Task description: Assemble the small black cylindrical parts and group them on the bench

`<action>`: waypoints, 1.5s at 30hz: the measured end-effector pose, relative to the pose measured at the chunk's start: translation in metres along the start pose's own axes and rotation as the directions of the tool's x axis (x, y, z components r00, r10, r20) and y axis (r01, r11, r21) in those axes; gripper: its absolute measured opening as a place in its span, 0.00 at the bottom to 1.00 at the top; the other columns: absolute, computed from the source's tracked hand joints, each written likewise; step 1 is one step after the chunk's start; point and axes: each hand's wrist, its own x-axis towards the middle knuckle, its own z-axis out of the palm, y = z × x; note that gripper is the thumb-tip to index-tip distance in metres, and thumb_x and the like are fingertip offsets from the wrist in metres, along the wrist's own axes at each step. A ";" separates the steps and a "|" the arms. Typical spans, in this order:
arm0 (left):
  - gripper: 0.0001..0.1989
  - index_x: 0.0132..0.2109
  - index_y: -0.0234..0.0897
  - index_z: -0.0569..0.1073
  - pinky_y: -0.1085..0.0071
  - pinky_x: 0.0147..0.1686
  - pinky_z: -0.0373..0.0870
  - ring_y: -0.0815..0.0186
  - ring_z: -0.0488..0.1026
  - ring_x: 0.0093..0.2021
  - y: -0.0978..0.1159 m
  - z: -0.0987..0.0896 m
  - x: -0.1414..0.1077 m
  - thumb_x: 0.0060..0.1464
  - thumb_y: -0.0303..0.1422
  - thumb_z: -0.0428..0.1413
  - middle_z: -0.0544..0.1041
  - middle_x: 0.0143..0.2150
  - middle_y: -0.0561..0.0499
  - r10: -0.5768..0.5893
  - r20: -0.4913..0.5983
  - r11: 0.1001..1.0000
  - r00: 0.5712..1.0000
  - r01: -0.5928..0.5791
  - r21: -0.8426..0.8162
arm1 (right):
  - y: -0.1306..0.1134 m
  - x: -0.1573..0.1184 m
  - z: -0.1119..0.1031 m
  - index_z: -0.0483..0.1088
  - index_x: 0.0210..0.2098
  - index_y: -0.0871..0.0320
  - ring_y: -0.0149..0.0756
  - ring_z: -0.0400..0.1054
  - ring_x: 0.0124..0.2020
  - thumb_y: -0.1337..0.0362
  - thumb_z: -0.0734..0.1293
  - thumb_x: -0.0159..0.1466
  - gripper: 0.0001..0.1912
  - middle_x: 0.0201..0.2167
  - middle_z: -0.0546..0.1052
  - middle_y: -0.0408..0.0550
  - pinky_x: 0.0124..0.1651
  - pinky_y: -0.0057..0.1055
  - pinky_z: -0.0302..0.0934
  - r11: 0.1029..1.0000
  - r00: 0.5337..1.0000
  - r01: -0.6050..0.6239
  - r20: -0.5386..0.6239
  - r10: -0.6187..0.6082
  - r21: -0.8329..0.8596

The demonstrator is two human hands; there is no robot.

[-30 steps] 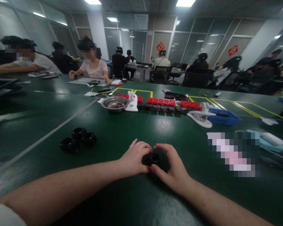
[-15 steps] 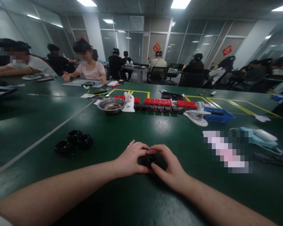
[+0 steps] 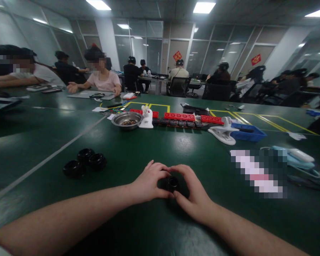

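Observation:
A glossy black round part with a hole in its middle is between my hands, low over the green table. My left hand curls around its left side, thumb in front and fingers behind. From the right, my right hand arches over it, with the thumb against its near side and the fingertips meeting those of my left hand behind it. Both hands are closed on the part, and its far edge is partly hidden. To the left stand three similar black round parts, including a nearest one, grouped close together.
A metal bowl of small pieces stands beyond my hands beside a white clip stand. Red strips lie along the middle, with a white clip and blue tray rightward. People sit around the tables.
My right thumb has shifted slightly down along the black part, and the part sits a little differently between my fingers. The camera view has moved slightly.

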 end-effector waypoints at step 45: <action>0.21 0.42 0.40 0.71 0.46 0.56 0.39 0.57 0.61 0.51 -0.001 0.001 0.000 0.40 0.44 0.60 0.68 0.48 0.49 0.011 -0.001 1.000 1.000 -0.011 0.025 | 0.002 -0.002 0.001 0.54 0.50 0.57 0.44 0.59 0.49 0.70 0.61 0.53 0.25 0.47 0.64 0.53 0.51 0.45 0.55 0.999 0.999 -0.026 -0.033 0.025 -0.035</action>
